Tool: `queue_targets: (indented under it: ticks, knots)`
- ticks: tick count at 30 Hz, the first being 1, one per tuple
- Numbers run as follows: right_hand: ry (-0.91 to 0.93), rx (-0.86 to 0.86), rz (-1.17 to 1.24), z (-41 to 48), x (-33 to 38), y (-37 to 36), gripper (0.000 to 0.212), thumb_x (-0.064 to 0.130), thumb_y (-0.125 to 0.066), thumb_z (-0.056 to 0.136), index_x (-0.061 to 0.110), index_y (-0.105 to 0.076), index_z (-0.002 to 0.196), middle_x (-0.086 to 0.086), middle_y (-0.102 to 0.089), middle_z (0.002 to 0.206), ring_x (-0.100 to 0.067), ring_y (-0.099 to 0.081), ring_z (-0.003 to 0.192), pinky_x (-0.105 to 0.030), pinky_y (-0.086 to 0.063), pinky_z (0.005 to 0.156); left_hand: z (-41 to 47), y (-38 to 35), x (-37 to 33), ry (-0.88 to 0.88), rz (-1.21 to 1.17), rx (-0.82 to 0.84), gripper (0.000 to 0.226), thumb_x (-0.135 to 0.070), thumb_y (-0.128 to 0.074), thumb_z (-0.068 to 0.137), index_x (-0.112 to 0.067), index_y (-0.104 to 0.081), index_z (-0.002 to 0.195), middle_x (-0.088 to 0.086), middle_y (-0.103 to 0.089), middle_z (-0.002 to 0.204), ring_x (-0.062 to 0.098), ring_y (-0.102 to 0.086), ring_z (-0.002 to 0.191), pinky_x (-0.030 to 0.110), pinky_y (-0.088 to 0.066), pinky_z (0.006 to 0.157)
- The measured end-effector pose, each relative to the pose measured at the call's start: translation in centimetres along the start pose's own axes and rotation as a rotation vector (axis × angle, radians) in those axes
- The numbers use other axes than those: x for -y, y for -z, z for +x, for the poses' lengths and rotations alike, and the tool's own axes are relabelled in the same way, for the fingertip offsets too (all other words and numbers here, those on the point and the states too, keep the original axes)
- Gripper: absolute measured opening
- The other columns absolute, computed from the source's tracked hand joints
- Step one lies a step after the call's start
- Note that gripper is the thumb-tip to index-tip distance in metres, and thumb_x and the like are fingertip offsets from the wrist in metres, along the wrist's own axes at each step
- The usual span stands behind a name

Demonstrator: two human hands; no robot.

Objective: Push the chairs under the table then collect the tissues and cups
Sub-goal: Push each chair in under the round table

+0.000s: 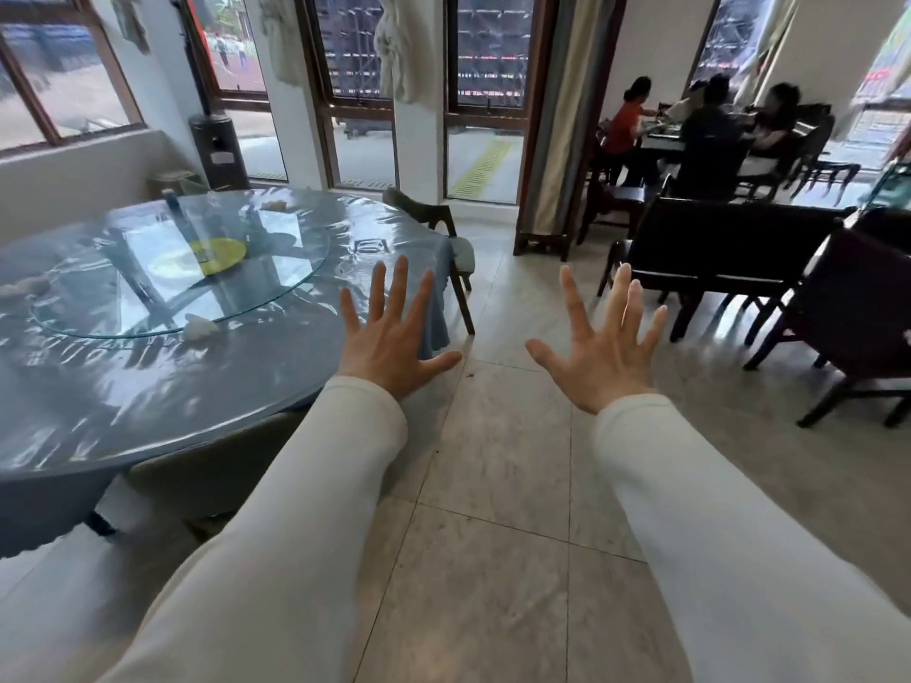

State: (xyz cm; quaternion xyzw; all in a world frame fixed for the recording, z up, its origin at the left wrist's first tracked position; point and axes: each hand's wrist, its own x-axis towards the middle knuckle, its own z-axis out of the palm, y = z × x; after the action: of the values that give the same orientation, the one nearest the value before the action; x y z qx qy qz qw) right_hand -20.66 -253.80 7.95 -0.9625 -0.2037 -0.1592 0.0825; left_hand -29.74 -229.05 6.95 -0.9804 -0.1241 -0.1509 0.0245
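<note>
Both arms, in white sleeves (315,510), reached forward over the tiled floor (493,460). The left hand (389,337) and right hand (599,352) were held palm-down at the same height, fingers straight and spread wide, gripping nothing. The left hand hovered over the rim of the round bench (148,411); the right hand hung above the floor, well apart from it. A grey chair (212,470) stood tucked under the bench's near edge. On the plastic-covered bench, one crumpled tissue (199,327) lay beside the glass turntable (98,288), another (24,287) at the left and a third (273,205) at the far side. A second chair (434,224) stood pulled out at the far right edge. Dark chairs (729,258) stood beyond.
</note>
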Motion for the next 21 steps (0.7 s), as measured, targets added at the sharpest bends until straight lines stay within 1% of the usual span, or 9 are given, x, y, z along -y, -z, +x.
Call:
queue_targets:
  ticks: [4,8,15,17,21]
  knots:
    - [0.006,0.028,-0.035,3.0,-0.6,-1.5,0.089,0.079,-0.028,0.089,0.045,0.028,0.148,-0.019,0.033,0.158,-0.039,0.021,0.149,-0.064,0.014,0.115,3.5,-1.3,0.1,-0.017,0.003,-0.007,0.107,-0.086,-0.032,0.08,-0.033,0.027,0.152,0.004,0.033,0.161,0.032,0.03,0.147,0.07,0.008,0.115]
    - [-0.006,0.064,-0.033,8.5,-0.1,-3.7,0.088,0.078,-0.028,0.09,0.045,0.028,0.149,-0.02,0.033,0.157,-0.039,0.021,0.149,-0.063,0.014,0.115,8.9,-3.3,2.1,-0.021,0.016,-0.027,0.104,-0.085,-0.032,0.081,-0.035,0.028,0.151,0.005,0.031,0.162,0.032,0.029,0.148,0.071,0.004,0.115]
    - [-0.041,0.088,0.038,21.4,2.7,-7.6,0.085,0.078,-0.027,0.091,0.044,0.023,0.151,-0.019,0.033,0.158,-0.038,0.023,0.148,-0.063,0.015,0.115,22.3,-6.2,8.0,0.009,0.016,-0.044,0.105,-0.088,-0.028,0.078,-0.037,0.03,0.149,0.003,0.034,0.16,0.031,0.032,0.146,0.068,0.009,0.115]
    - [-0.063,0.089,0.046,24.7,3.2,-9.2,0.085,0.077,-0.027,0.091,0.044,0.022,0.151,-0.019,0.032,0.158,-0.037,0.022,0.149,-0.063,0.013,0.116,26.1,-7.4,9.0,0.0,0.015,-0.032,0.104,-0.088,-0.026,0.078,-0.037,0.03,0.149,0.003,0.033,0.161,0.031,0.031,0.147,0.068,0.009,0.115]
    - [-0.09,0.104,0.044,30.6,2.5,-12.2,0.085,0.078,-0.027,0.09,0.045,0.022,0.152,-0.019,0.03,0.159,-0.038,0.021,0.149,-0.063,0.013,0.116,32.4,-10.0,9.5,-0.046,0.014,-0.001,0.105,-0.086,-0.029,0.08,-0.034,0.028,0.15,0.006,0.032,0.161,0.034,0.029,0.147,0.069,0.009,0.115]
